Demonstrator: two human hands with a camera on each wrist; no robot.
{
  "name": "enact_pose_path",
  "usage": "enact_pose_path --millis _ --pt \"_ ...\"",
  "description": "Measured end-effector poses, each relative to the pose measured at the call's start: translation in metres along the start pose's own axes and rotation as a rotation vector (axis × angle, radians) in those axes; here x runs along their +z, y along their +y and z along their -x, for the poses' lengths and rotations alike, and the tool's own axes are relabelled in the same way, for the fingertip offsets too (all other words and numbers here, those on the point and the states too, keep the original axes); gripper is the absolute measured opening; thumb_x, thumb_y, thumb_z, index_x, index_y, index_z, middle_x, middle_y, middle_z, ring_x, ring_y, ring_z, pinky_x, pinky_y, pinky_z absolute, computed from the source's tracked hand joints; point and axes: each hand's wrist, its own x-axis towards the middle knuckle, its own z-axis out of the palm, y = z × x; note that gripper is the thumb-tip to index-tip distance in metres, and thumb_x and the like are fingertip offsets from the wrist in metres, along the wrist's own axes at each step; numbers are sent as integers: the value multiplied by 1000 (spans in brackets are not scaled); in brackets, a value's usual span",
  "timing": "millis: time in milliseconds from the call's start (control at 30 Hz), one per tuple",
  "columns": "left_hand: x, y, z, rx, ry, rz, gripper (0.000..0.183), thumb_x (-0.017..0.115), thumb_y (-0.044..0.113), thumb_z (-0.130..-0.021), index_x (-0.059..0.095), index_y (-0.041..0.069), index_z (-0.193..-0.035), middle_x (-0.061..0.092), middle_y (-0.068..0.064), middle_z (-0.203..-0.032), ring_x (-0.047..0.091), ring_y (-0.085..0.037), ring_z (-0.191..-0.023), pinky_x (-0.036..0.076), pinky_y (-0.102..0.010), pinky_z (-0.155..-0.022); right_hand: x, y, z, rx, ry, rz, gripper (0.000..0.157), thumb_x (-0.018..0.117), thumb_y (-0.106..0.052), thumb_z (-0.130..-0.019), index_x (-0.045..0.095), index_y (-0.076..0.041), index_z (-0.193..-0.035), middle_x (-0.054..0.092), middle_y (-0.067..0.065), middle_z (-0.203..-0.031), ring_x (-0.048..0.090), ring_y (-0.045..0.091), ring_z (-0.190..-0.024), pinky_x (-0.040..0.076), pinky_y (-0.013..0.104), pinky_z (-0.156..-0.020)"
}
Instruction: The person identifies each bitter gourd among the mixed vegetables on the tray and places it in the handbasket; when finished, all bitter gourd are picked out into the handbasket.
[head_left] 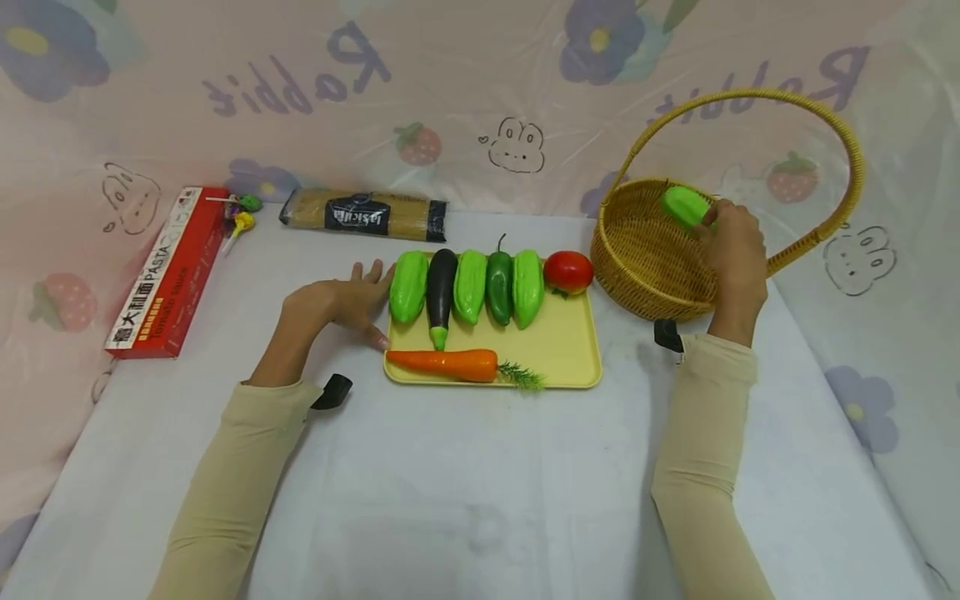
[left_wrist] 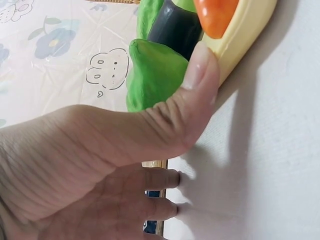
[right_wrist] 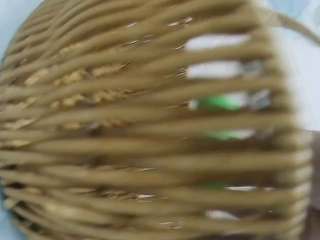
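My right hand (head_left: 733, 246) grips a light green bitter melon (head_left: 684, 206) above the opening of a wicker basket (head_left: 652, 258). In the right wrist view the basket's weave (right_wrist: 150, 130) hides most of the melon. At the tray's left edge my left hand (head_left: 337, 304) has its fingers spread, the thumb tip at the rim of the yellow tray (head_left: 555, 350). The tray bears three bitter melons (head_left: 408, 287), an eggplant (head_left: 441, 287), a dark green pepper (head_left: 499, 290), a tomato (head_left: 568, 272) and a carrot (head_left: 450, 364).
A red pasta box (head_left: 161, 275) lies at the left, with small lollipops (head_left: 240, 223) by its far end. Behind the tray lies a pack of spaghetti (head_left: 363, 215). The basket's tall handle (head_left: 855, 158) arches up behind the right hand. A printed curtain (head_left: 465, 83) hangs at the back.
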Motion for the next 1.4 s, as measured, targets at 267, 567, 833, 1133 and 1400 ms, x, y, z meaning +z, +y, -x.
enact_pose_path --millis 267,567,833,1133,1400 --pt "0 -2 0 7 3 3 123 71 56 -68 -11 6 -145 -13 -24 -149 -9 -48 -133 10 -68 -100 10 15 3 18 -574 31 93 41 -64 -84 -8 -16 -146 -34 16 -142 -18 52 -127 3 76 -90" --pt "-2 2 2 0 -12 19 123 71 57 -67 -9 7 -146 -12 -22 -150 -7 -46 -135 7 -67 -102 19 19 7 71 -524 9 94 38 -69 -81 -16 -24 -144 -46 9 -135 -26 51 -124 1 79 -86" --pt "1 0 3 -2 -1 9 122 71 56 -68 -10 7 -145 -12 -22 -150 -9 -46 -134 8 -67 -102 19 21 8 79 -503 13 91 38 -68 -83 -15 -26 -144 -44 10 -137 -28 50 -124 3 79 -86" --pt "1 -2 0 -2 -3 18 125 72 56 -66 -11 7 -145 -13 -23 -149 -9 -47 -134 9 -68 -100 9 13 7 5 -474 18 90 40 -64 -84 -13 -23 -144 -38 17 -140 -24 50 -126 2 77 -90" --pt "1 -4 0 -2 -6 21 126 71 58 -66 -12 7 -145 -13 -23 -149 -10 -47 -134 9 -69 -100 -11 -17 13 -218 -376 31 78 41 -51 -92 0 -15 -148 5 28 -149 10 49 -132 15 65 -101"
